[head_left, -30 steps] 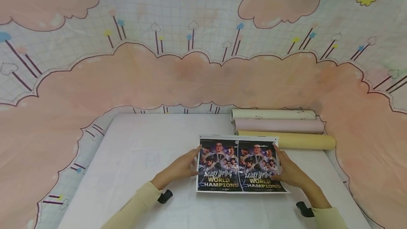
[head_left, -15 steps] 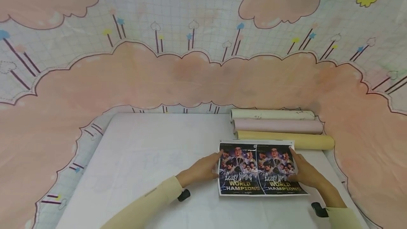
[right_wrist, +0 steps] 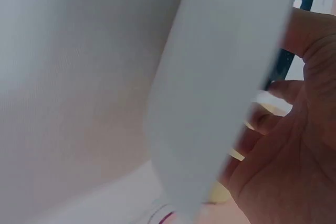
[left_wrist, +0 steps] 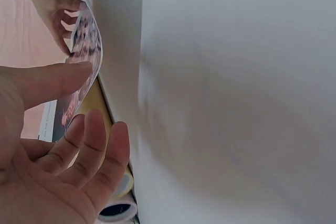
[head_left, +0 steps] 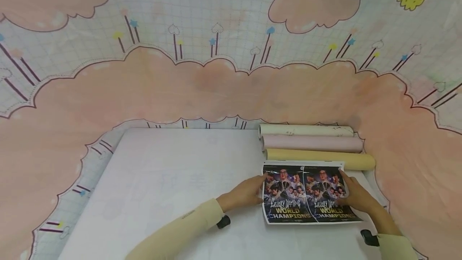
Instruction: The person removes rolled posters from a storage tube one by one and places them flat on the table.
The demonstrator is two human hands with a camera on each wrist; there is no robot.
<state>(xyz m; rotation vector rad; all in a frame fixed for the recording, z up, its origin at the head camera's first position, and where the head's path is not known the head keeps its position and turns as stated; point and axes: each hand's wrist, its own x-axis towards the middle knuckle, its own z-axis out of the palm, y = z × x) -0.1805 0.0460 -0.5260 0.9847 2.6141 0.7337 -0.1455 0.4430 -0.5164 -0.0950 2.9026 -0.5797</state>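
Note:
A glossy printed sheet with two identical dark posters side by side is held above the right part of the white table. My left hand pinches its left edge, while my right hand grips the opposite edge. In the left wrist view, the sheet bows between the hands, its print side facing away from the table; the thumb of my left hand lies at the edge. The right wrist view has the pale back of the sheet beside my right hand.
Three rolls lie in a row at the table's back right: a whitish roll, a pink roll and a yellow roll, nearest the sheet. A white cover spreads over the table. Behind stands a patterned cloth backdrop.
Both hands have carried the printed sheet to the right and slightly nearer to me, keeping hold of its two edges. The rolls stay in place.

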